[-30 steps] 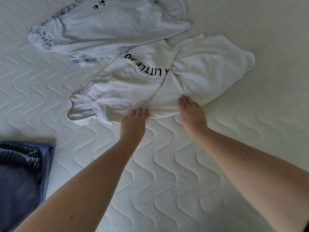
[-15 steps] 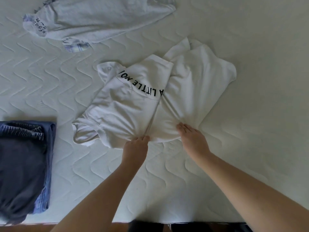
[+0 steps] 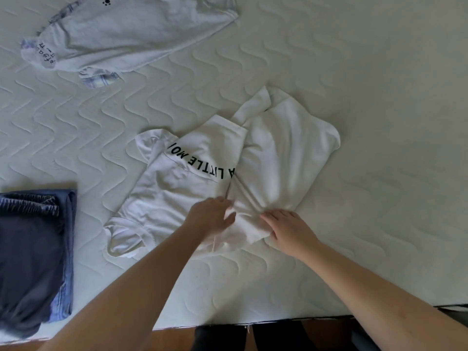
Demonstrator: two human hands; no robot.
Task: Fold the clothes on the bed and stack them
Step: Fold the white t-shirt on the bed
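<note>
Since the earlier frame, the white cotton T-shirt with black curved lettering [image 3: 200, 178] had been drawn nearer the bed's front edge, and both hands had shifted onto its near hem. It lay crumpled in the middle of the white quilted mattress [image 3: 379, 122], one half lapped over the other along a central crease.

The left hand [image 3: 211, 215] gripped a bunch of the hem fabric between thumb and curled fingers. The right hand [image 3: 288, 228] lay on the hem just beside it, fingers extended; whether they pinched cloth underneath could not be told.

The shirt looked light, soft and limp, so it would probably sag and wrinkle wherever unsupported and slide easily over the mattress. The best holds seemed to be the hem corners or the shoulder seams, taken with both hands apart so the cloth spread flat before folding.

Counted: one white T-shirt in hand; one pale grey-blue garment with small dark print [image 3: 131, 34] lying unfolded at the far left, with a checked scrap showing beneath it; one folded stack of dark blue clothes [image 3: 33, 254] at the left edge, seemingly two pieces, though the layers were hard to separate.
</note>
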